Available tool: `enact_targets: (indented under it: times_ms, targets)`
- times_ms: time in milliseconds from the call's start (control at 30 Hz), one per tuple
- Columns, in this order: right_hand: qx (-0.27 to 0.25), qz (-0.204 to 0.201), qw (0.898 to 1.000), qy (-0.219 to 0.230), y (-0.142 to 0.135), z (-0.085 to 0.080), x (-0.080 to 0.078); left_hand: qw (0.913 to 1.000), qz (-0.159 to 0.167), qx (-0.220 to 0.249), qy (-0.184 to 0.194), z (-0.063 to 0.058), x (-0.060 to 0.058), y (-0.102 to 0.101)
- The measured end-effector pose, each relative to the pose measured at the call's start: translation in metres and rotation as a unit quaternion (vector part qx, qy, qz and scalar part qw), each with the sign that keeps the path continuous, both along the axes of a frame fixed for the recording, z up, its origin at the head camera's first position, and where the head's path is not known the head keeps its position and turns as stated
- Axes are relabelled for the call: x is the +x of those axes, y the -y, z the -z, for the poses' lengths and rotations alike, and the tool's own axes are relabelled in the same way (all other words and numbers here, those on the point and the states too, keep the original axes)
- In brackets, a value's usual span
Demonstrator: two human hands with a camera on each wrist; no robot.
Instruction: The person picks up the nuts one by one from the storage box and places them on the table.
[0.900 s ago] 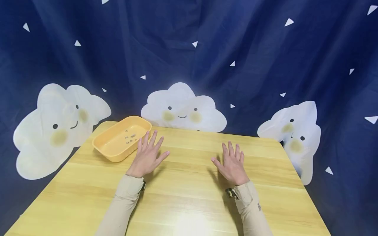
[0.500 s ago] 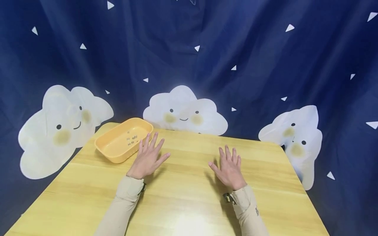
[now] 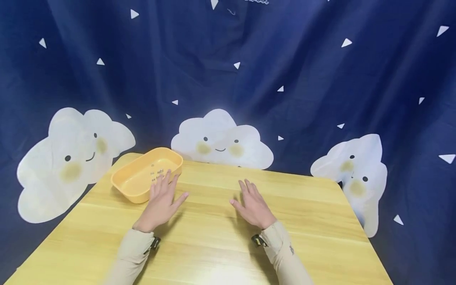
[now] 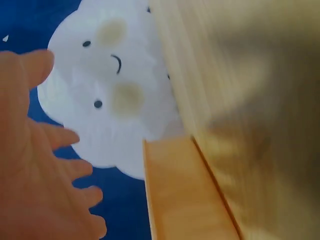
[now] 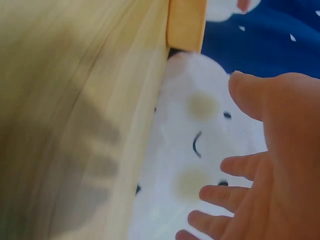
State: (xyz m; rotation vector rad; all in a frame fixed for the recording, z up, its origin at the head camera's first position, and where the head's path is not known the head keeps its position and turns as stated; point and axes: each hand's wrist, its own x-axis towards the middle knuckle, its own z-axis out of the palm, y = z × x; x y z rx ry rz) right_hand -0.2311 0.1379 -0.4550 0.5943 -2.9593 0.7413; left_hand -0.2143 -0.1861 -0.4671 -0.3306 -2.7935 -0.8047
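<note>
In the head view my left hand [image 3: 158, 206] hovers over the table in front of a yellow plastic basin [image 3: 130, 186], palm down with the fingers stretched. Its fingertips overlap the basin's near right side in this view. Several small, shiny bits [image 3: 153, 173] lie on the basin floor; they are too small to identify, and the fingers partly hide them. My right hand [image 3: 253, 208] is over the middle of the table, fingers straight and thumb spread, holding nothing. Both wrist views show empty palms, with the basin's side [image 4: 187, 195] beyond the left hand.
The wooden table [image 3: 303, 202] has its far edge close to a dark blue curtain [image 3: 303, 59] printed with white clouds and triangles. At the table's back left corner stands the basin. Dark wrist straps [image 3: 259, 240] sit at both cuffs.
My right hand has moved left toward the middle of the table, its fingers now closer together. My left hand has shifted left and nearer to me, overlapping more of the basin in the head view.
</note>
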Motion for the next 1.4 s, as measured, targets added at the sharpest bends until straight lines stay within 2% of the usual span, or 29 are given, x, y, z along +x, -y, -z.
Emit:
enact_targets:
  times_ms: [167, 300, 433, 633, 733, 900, 1000, 1133, 1233, 1400]
  targets:
    - [-0.031, -0.037, 0.998, 0.041, 0.02, -0.005, -0.016, 0.9973, -0.042, 0.06, 0.007, -0.011, 0.012, 0.026]
    - [-0.064, -0.057, 0.993, 0.08, 0.035, -0.009, -0.035, 0.9891, -0.074, 0.122, 0.035, -0.015, 0.015, 0.043]
    - [-0.106, -0.073, 0.986, 0.103, 0.053, -0.012, -0.055, 0.9736, -0.098, 0.187, 0.087, -0.015, 0.016, 0.056]
    - [-0.183, -0.056, 0.97, 0.151, 0.082, -0.004, -0.078, 0.9531, -0.121, 0.241, 0.138, -0.012, 0.019, 0.066]
    - [-0.227, -0.054, 0.957, 0.171, 0.1, 0.004, -0.084, 0.9403, -0.149, 0.272, 0.14, -0.013, 0.025, 0.074]
    - [-0.288, -0.038, 0.937, 0.193, 0.124, 0.014, -0.093, 0.9202, -0.194, 0.317, 0.123, -0.012, 0.036, 0.084]
    - [-0.311, -0.023, 0.927, 0.208, 0.132, 0.02, -0.099, 0.8918, -0.186, 0.39, 0.135, -0.01, 0.039, 0.086]
    - [-0.319, -0.003, 0.921, 0.223, 0.138, 0.026, -0.107, 0.8353, -0.161, 0.506, 0.142, -0.007, 0.038, 0.086]
    - [-0.329, 0.01, 0.916, 0.228, 0.142, 0.025, -0.113, 0.8055, -0.141, 0.557, 0.146, -0.007, 0.036, 0.086]
    - [-0.371, 0.015, 0.896, 0.245, 0.157, 0.015, -0.117, 0.7794, -0.12, 0.599, 0.139, -0.009, 0.037, 0.088]
